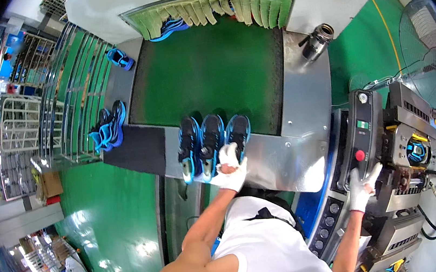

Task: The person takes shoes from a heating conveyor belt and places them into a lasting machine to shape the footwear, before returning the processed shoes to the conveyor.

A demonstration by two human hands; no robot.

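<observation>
Three shoes (210, 137) side by side on the table (273, 164), at its near edge, toes toward the green belt (205, 77). Black uppers, bright blue sole edges; left two show a pale patch near the heel. Left hand (229, 168), gloved, over the rear of the rightmost shoe (238, 129); can't tell from here if its fingers pinch. Right hand (363, 188), gloved, fingers spread, just beside the red button (360, 155)

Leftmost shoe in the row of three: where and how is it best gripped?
Probably pinch this shoe at its heel collar, coming from the near side: that end points down the picture, and the middle shoe crowds its right flank.
</observation>
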